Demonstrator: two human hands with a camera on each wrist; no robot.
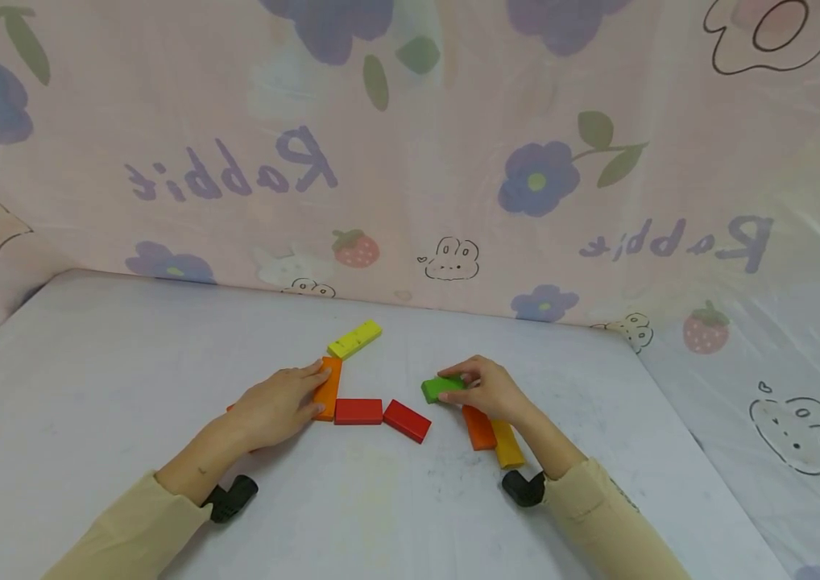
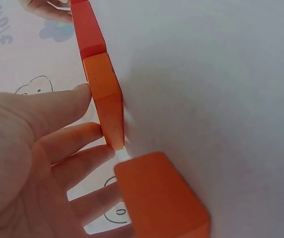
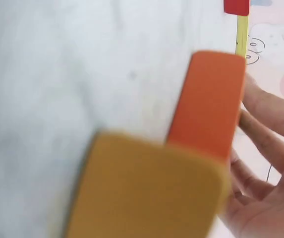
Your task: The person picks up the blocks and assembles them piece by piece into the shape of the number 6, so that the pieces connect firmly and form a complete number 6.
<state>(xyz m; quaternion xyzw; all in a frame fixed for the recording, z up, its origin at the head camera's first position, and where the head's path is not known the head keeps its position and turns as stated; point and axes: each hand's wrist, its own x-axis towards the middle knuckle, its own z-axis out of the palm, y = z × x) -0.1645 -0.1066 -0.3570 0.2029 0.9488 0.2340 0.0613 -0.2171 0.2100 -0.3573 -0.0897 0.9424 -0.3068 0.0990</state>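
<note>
My left hand (image 1: 275, 407) pinches an orange block (image 1: 328, 391), the thumb at its near end and fingertips toward the far end. A red block (image 1: 358, 412) lies against that block's near right side, with another red block (image 1: 407, 421) angled just beyond it. At the orange block's far end, a yellow block (image 1: 355, 339) slants up to the right. On the right, a green block (image 1: 439, 389) is pinched between the thumb and fingers of my right hand (image 1: 486, 391). Under that hand lie a red-orange block (image 1: 478, 428) and a mustard-yellow block (image 1: 507, 445), side by side.
Another orange block (image 2: 161, 196) sits close under my left wrist, mostly hidden in the head view. The white tabletop (image 1: 127, 354) ends at a pink curtain (image 1: 410, 161) printed with flowers and rabbits. Dark wrist devices (image 1: 233, 498) hang below both sleeves.
</note>
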